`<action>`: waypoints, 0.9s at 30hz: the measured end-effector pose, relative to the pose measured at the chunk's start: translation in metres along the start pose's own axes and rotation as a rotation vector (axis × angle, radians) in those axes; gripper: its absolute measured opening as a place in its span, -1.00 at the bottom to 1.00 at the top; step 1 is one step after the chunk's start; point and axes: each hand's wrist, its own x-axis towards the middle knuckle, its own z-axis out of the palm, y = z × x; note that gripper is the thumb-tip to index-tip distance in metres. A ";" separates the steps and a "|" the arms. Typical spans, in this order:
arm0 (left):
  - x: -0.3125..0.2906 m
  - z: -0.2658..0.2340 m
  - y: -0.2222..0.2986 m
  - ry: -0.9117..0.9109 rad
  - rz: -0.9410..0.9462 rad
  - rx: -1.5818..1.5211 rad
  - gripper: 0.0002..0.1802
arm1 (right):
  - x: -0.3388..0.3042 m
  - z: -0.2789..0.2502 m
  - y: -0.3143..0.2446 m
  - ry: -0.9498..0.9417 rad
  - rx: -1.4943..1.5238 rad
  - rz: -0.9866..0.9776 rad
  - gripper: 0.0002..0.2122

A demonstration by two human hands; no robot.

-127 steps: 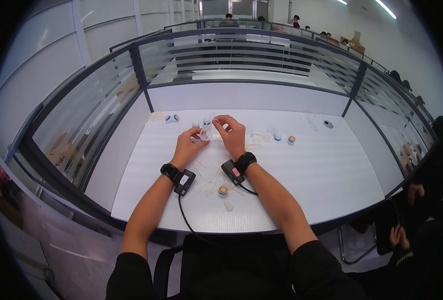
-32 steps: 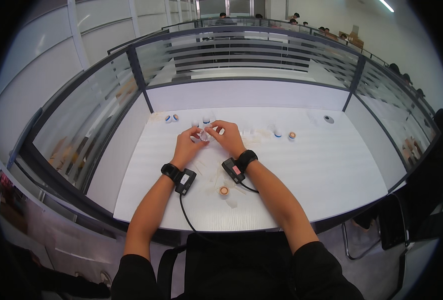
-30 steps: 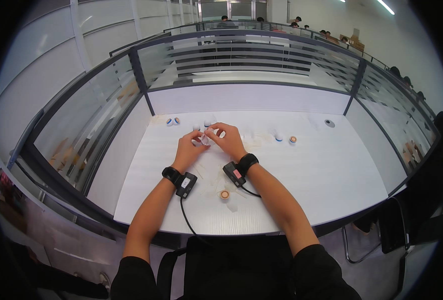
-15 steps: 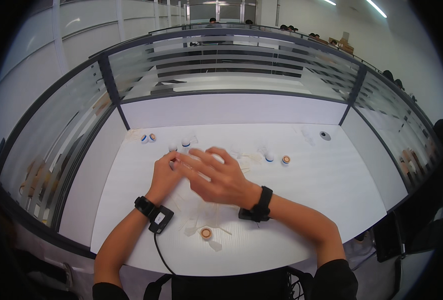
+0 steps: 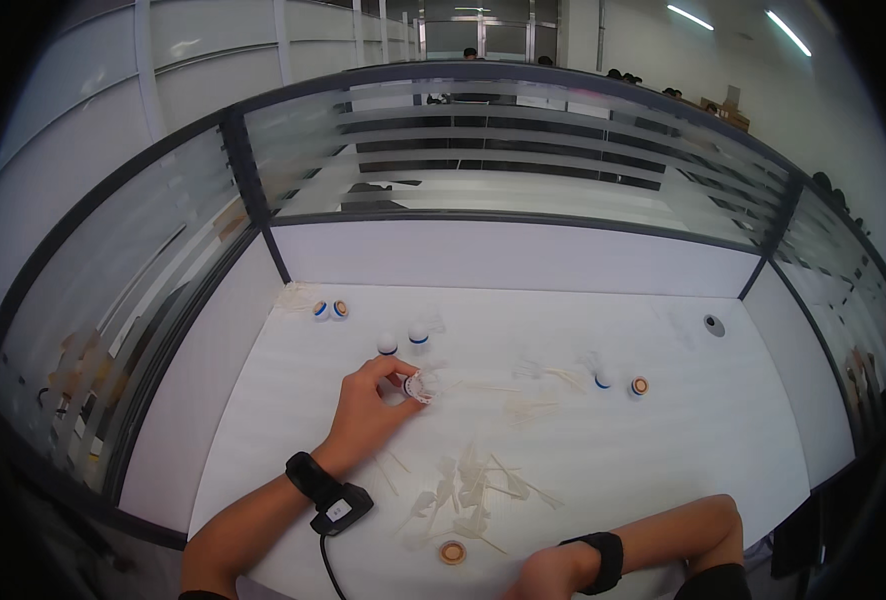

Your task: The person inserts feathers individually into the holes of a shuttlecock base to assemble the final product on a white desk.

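My left hand (image 5: 365, 405) pinches a small round container (image 5: 418, 388) between thumb and fingertips; its near end looks clear and crinkled. Just beyond the hand stand two white, round-topped containers (image 5: 419, 336) with blue bands. At the lower edge is my right hand (image 5: 545, 576), its fingers cut off by the frame. A round brown-and-cream piece (image 5: 452, 552) lies on the table to the left of it. Between my arms are scattered thin pale sticks and translucent scraps (image 5: 468, 490).
Two blue-banded containers (image 5: 331, 310) lie at the far left, beside more pale sticks (image 5: 301, 296). Another pair (image 5: 640, 386) is at the right. A cable hole (image 5: 714, 325) pierces the white table (image 5: 663, 450) at its far right. Partition panels (image 5: 513, 255) enclose the sides and back.
My hands have come apart. The right has pulled back to the lower edge, while the left keeps the small container above the table. The whole view has shifted.
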 end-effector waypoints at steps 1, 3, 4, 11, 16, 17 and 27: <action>-0.001 -0.001 0.000 0.000 -0.009 0.002 -0.66 | 0.001 0.002 0.001 0.004 0.004 0.007 -0.73; -0.001 -0.003 0.001 0.006 -0.026 -0.024 -0.67 | 0.002 0.007 0.004 0.126 -0.251 -0.094 -0.69; -0.001 -0.004 0.000 0.001 -0.055 -0.007 -0.66 | 0.002 0.010 0.011 0.088 0.055 0.119 -0.65; 0.000 0.007 -0.002 -0.017 -0.031 -0.069 -0.67 | -0.001 -0.005 0.016 0.033 0.040 0.016 -0.70; -0.003 0.000 0.001 0.002 -0.040 -0.021 -0.67 | 0.002 -0.004 0.013 0.039 -0.116 -0.053 -0.68; -0.004 -0.001 0.005 -0.002 -0.059 -0.016 -0.67 | 0.003 -0.005 0.012 0.040 -0.117 -0.048 -0.68; -0.003 0.003 -0.004 0.047 -0.074 -0.036 -0.72 | 0.008 -0.013 -0.002 -0.012 0.073 0.023 -0.71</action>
